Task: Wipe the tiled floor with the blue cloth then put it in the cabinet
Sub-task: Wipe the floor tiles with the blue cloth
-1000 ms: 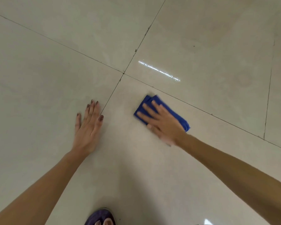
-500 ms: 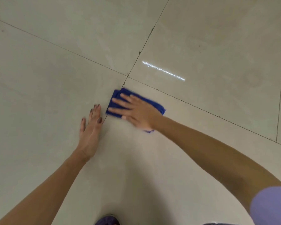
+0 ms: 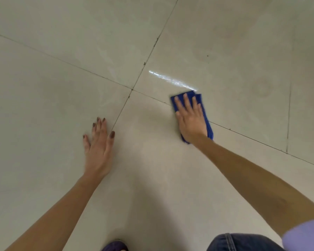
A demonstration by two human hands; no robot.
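The blue cloth (image 3: 205,113) lies folded flat on the pale tiled floor (image 3: 62,51), across a grout line to the right of the tile corner. My right hand (image 3: 189,118) presses flat on top of it with fingers spread, covering most of it; only its edges show. My left hand (image 3: 98,145) rests palm down on the bare tile at the left, fingers apart, holding nothing. No cabinet is in view.
Dark grout lines cross at a corner (image 3: 132,90). A bright light streak (image 3: 172,80) reflects on the tile just above the cloth. A purple shoe (image 3: 114,246) and a denim-clad knee (image 3: 241,242) sit at the bottom edge.
My right hand has slid the cloth from beside my left hand back to the right, across the grout line. My left hand has stayed planted on the tile.
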